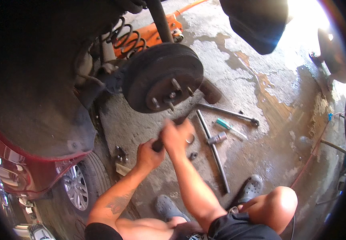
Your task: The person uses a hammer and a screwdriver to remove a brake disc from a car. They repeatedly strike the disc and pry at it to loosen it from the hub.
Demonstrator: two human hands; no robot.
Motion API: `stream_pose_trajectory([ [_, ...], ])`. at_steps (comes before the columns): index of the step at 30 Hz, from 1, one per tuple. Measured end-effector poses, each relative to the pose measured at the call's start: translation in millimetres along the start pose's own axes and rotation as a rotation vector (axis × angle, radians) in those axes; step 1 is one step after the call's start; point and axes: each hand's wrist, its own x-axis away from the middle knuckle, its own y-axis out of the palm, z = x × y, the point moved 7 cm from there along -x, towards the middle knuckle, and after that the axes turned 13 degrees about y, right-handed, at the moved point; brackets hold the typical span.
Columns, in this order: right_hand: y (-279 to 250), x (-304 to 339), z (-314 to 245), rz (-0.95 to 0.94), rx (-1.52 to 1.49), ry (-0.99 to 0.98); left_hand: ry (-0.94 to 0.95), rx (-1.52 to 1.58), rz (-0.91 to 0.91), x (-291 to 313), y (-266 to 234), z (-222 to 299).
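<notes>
Both my hands are together in front of the brake drum (pixel 163 80), whose wheel studs stick out of its face. My left hand (pixel 149 155) is closed around a dark, stubby object (pixel 157 145), its kind not clear. Smeared by motion, my right hand (pixel 173 137) is closed just above and to the right of the left one. Dark material shows past its fingers too, apparently the same object. A small metal ring (pixel 190 139) shows beside the right hand. To its right a sliding T-bar (pixel 219 170) with a socket (pixel 217 138) lies on the concrete.
A long-handled wrench (pixel 231 114) and a teal-handled screwdriver (pixel 229 128) lie right of the drum. Small nuts (pixel 193 156) and other metal pieces (pixel 121 153) are on the floor. Behind are a coil spring (pixel 129 39) and an orange jack (pixel 151 34). A maroon car body (pixel 25 174) overhangs the left.
</notes>
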Motion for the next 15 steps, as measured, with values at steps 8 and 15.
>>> stream_pose_trajectory([
  [8,-26,22,-10,-0.157,-0.69,-0.291,0.538,-0.158,0.015,2,8,19],
  [15,-14,8,21,-0.034,-0.044,0.188,0.4,-0.012,0.092,9,1,13],
])
